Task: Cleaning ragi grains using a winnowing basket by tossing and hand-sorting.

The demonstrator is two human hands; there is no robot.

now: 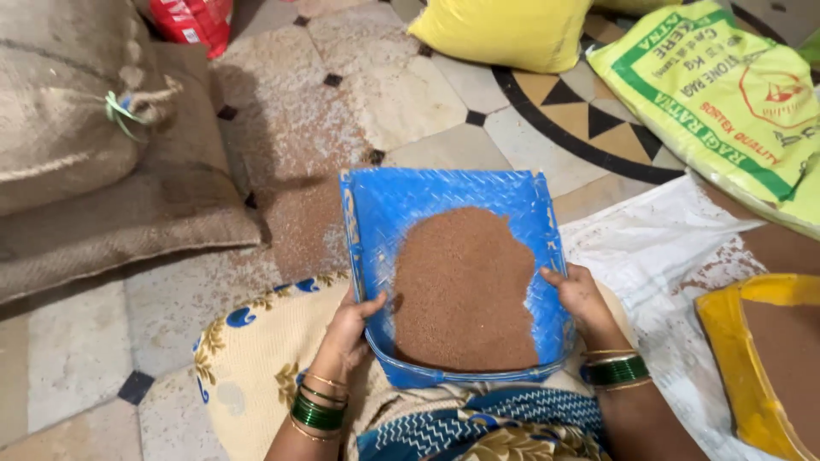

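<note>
Blue tray (444,192): woven plastic winnowing tray, held level over the lap, open end pointing away from the person. Grain (465,290): fine red-brown, heaped in the tray's middle and near end. Left hand (348,329): clamped on the tray's left rim, thumb inside. Right hand (581,294): clamped on the right rim, thumb over the edge; green bangles on both wrists. Burlap sacks (77,145): stacked at left on the tiled floor (410,102). Yellow sack (504,30): top centre. Green-printed sack (717,94): top right. Yellow bag (752,341): open, right, holding the same grain. White sheet (658,256): under it.
</note>
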